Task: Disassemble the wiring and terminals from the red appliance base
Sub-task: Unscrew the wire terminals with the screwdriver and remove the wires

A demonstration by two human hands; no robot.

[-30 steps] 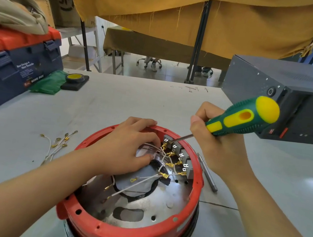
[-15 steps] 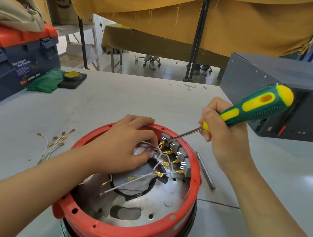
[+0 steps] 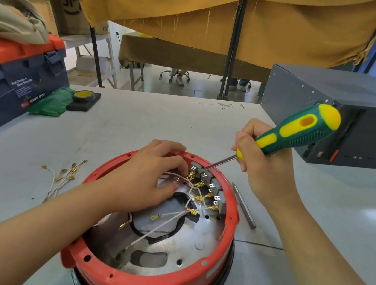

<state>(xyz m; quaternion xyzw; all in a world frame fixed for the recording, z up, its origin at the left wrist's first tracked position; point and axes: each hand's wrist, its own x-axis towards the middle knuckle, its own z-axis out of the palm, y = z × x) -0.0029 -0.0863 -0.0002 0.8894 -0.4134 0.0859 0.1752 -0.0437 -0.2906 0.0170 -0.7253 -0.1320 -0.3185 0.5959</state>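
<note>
The red appliance base [image 3: 152, 284] sits open side up near the table's front edge, its metal plate showing inside. White wires with brass terminals [image 3: 193, 212] run to a grey terminal block [image 3: 212, 186] at its far right wall. My left hand [image 3: 150, 178] reaches inside with curled fingers, its fingertips at a wire and brass terminal by the block. My right hand [image 3: 265, 167] grips a green and yellow screwdriver [image 3: 297, 131], whose tip touches the block's top end.
Loose white wires with brass lugs [image 3: 63, 177] lie left of the base. A metal bit [image 3: 244, 206] lies to its right. A dark grey box [image 3: 354, 117] stands at the far right, a blue and red toolbox [image 3: 13, 86] at the far left, with green cloth and yellow tape beside it.
My right hand has slid up the screwdriver away from the base, showing more of the shaft. The handle now tilts higher. My left hand stays at the terminals.
</note>
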